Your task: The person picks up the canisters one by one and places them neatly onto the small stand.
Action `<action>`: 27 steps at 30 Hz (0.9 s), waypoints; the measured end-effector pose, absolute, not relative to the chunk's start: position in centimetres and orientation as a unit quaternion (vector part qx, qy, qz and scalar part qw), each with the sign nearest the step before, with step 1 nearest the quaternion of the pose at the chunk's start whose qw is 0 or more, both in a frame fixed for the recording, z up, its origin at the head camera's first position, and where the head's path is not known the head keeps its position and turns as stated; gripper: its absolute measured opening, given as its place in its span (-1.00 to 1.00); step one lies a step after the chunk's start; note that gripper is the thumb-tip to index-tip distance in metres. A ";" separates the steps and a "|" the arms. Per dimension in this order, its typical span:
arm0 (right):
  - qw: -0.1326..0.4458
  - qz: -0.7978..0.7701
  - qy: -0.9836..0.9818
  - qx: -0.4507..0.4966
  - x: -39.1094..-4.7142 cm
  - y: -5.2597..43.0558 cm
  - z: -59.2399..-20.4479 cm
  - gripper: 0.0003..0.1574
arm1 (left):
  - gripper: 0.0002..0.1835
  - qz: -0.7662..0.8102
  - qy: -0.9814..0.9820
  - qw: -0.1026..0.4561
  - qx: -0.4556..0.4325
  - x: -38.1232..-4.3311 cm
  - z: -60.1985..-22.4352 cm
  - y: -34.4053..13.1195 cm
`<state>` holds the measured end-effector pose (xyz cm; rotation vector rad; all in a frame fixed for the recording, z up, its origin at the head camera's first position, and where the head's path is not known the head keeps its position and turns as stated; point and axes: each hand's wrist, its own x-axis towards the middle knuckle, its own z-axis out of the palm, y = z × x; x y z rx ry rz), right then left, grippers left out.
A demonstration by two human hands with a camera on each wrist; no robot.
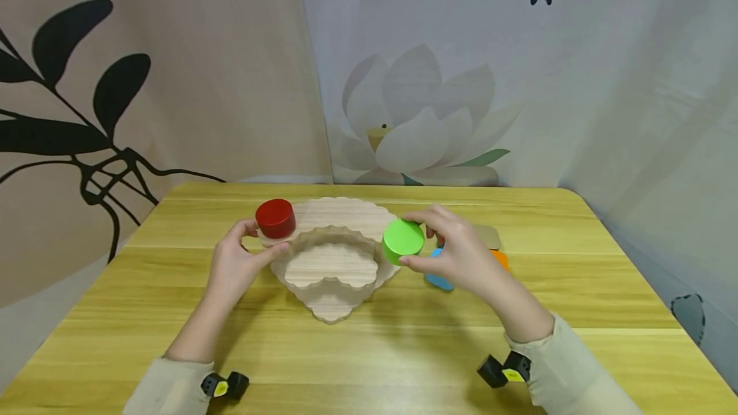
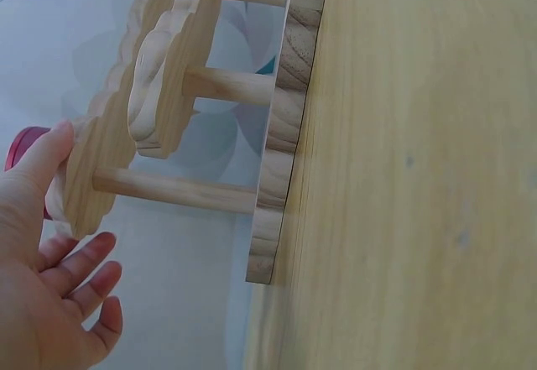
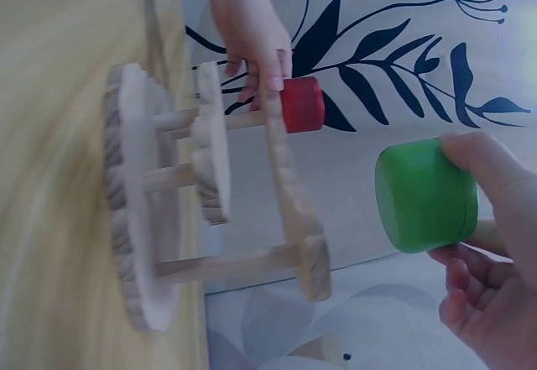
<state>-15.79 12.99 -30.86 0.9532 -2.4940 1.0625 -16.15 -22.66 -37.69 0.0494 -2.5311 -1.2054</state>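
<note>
A three-level wooden stand (image 1: 346, 211) with scalloped edges rises on round pegs (image 2: 176, 190) from its base (image 1: 330, 309). One end of its top level carries a red cylindrical block (image 1: 275, 218). There my left hand (image 1: 236, 258) holds the edge of that level, thumb on the near side and index finger beside the red block; the other fingers curl loosely below in the left wrist view. My right hand (image 1: 455, 248) pinches a green cylindrical block (image 1: 402, 239) between thumb and fingers. In the right wrist view the green block (image 3: 424, 195) is apart from the stand's free end.
Right of the stand, partly behind my right hand, lie a blue piece (image 1: 439, 280), an orange piece (image 1: 500, 259) and a tan piece (image 1: 487, 235). A printed curtain (image 1: 230, 82) hangs behind the wooden table (image 1: 357, 370).
</note>
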 end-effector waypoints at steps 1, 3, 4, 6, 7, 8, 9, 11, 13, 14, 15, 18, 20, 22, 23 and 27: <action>0.135 0.367 -0.859 0.330 -16.0 12.8 -30.6 -0.28 | -0.29 -0.424 -0.890 0.168 0.017 -16.1 -37.7 -22.6; 0.138 0.366 -0.858 0.333 -16.4 12.3 -30.1 -0.29 | -0.30 -0.425 -0.889 0.168 0.016 -16.1 -37.6 -22.6; 0.141 0.366 -0.857 0.335 -16.6 12.1 -29.8 -0.30 | -0.31 -0.425 -0.889 0.168 0.016 -16.1 -37.6 -22.5; 0.144 0.365 -0.855 0.338 -16.9 11.6 -29.4 -0.30 | -0.32 -0.426 -0.889 0.166 0.016 -16.0 -37.6 -22.5; 0.143 0.366 -0.854 0.340 -17.0 11.3 -29.2 -0.30 | -0.32 -0.427 -0.889 0.165 0.017 -16.0 -37.6 -22.5; 0.143 0.368 -0.853 0.342 -17.2 11.1 -29.0 -0.30 | -0.32 -0.428 -0.889 0.164 0.018 -16.0 -37.6 -22.5; 0.143 0.370 -0.851 0.344 -17.4 10.8 -28.8 -0.30 | -0.32 -0.428 -0.889 0.164 0.019 -16.0 -37.6 -22.5; 0.140 0.372 -0.849 0.349 -17.7 10.2 -28.4 -0.30 | -0.33 -0.427 -0.889 0.163 0.022 -15.9 -37.6 -22.5; 0.138 0.374 -0.845 0.356 -18.1 9.5 -28.1 -0.30 | -0.33 -0.425 -0.890 0.163 0.023 -15.9 -37.5 -22.5; 0.140 0.373 -0.845 0.358 -18.3 9.2 -28.0 -0.31 | -0.33 -0.423 -0.891 0.164 0.023 -15.8 -37.5 -22.6; 0.141 0.372 -0.844 0.361 -18.5 8.9 -27.9 -0.31 | -0.33 -0.422 -0.891 0.165 0.023 -15.8 -37.5 -22.6; 0.144 0.376 -0.838 0.368 -19.1 8.0 -27.5 -0.31 | -0.32 -0.421 -0.892 0.165 0.021 -15.9 -37.5 -22.6; 0.144 0.378 -0.836 0.371 -19.4 7.5 -27.2 -0.31 | -0.32 -0.422 -0.891 0.164 0.022 -15.9 -37.5 -22.6; 0.142 0.381 -0.834 0.373 -19.8 7.0 -27.0 -0.31 | -0.32 -0.422 -0.892 0.162 0.023 -15.9 -37.5 -22.6; 0.141 0.383 -0.833 0.374 -19.9 6.7 -26.9 -0.31 | -0.33 -0.422 -0.892 0.162 0.024 -15.9 -37.5 -22.5; 0.132 0.390 -0.833 0.370 -20.5 5.7 -26.5 -0.32 | -0.33 -0.422 -0.891 0.164 0.022 -15.9 -37.5 -22.5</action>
